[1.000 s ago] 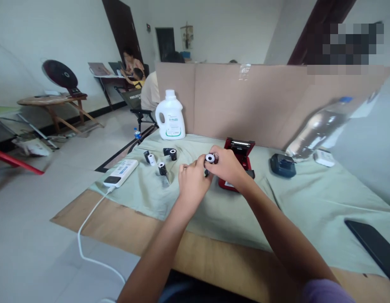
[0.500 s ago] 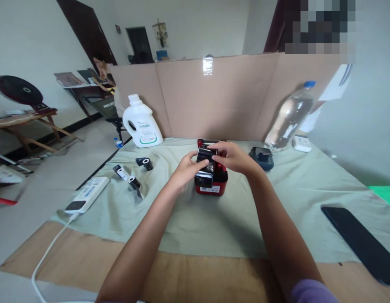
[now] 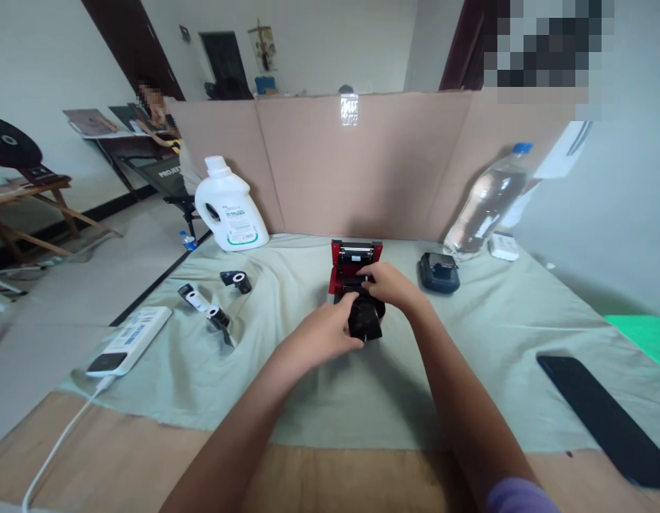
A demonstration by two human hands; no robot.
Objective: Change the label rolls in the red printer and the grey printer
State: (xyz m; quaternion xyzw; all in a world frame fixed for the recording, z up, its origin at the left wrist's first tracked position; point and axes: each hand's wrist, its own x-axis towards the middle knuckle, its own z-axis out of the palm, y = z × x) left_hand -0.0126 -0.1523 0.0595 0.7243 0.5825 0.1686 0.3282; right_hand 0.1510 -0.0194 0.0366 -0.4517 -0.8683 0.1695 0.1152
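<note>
A small red-and-black printer [image 3: 356, 254] stands in the middle of the cloth with its lid raised at the back. Inside its body lies a roll of black paper [image 3: 353, 283], and a loose black strip [image 3: 366, 319] from it curls over the printer's front. My left hand [image 3: 335, 328] grips that strip from the left, thumb on top and fingers below. From the right, my right hand [image 3: 388, 286] has its thumb and forefinger closed at the roll's right side; the other fingers are curled. Part of the printer body is hidden by the strip and hands.
To the left lie small paper rolls [image 3: 239, 282] and a white power strip [image 3: 130, 342]. Behind stand a white jug [image 3: 231, 206], a water bottle [image 3: 485, 203] and a cardboard screen [image 3: 362, 171]. At right are a dark device [image 3: 440, 273] and a black phone [image 3: 602, 413].
The black roll has gone from between both hands above the printer down into its body. My left hand has moved lower and nearer, drawing the strip over the front. The view has shifted slightly.
</note>
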